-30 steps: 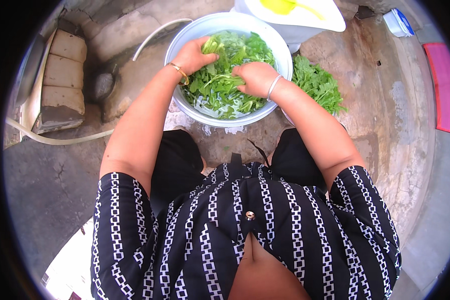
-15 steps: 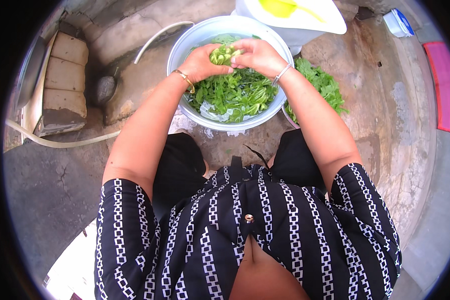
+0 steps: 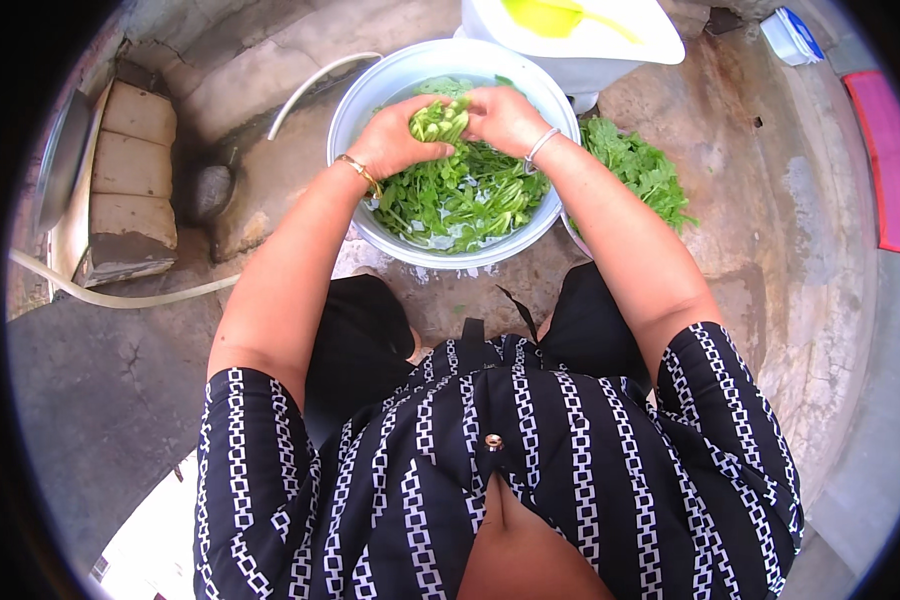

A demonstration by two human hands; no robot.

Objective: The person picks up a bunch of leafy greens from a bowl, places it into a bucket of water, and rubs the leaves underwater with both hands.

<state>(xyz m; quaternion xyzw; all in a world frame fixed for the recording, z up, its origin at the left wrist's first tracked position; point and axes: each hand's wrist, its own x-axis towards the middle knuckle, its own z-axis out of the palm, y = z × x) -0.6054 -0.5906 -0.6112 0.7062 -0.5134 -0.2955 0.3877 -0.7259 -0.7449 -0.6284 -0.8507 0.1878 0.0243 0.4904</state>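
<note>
A wide pale basin (image 3: 440, 259) holds water and many loose leafy greens (image 3: 460, 200) with green stems. Over its far half, my left hand (image 3: 388, 142) is closed around a bunch of leafy greens (image 3: 438, 122), the pale stem ends showing between thumb and fingers. From the other side my right hand (image 3: 511, 122) curls its fingers against the same bunch, its fingertips partly hidden behind the stems.
More leafy greens (image 3: 638, 172) lie right of the basin, on a partly hidden container. Behind stands a white tub (image 3: 610, 50) with a yellow-green scoop (image 3: 542, 14). A pale hose (image 3: 120, 299) runs along the left near a block (image 3: 130, 180). A small white box (image 3: 790, 40) sits far right.
My right hand has moved slightly left and down, its fingers now closer around the bunch. My left hand keeps its hold. The whole view has shifted a little.
</note>
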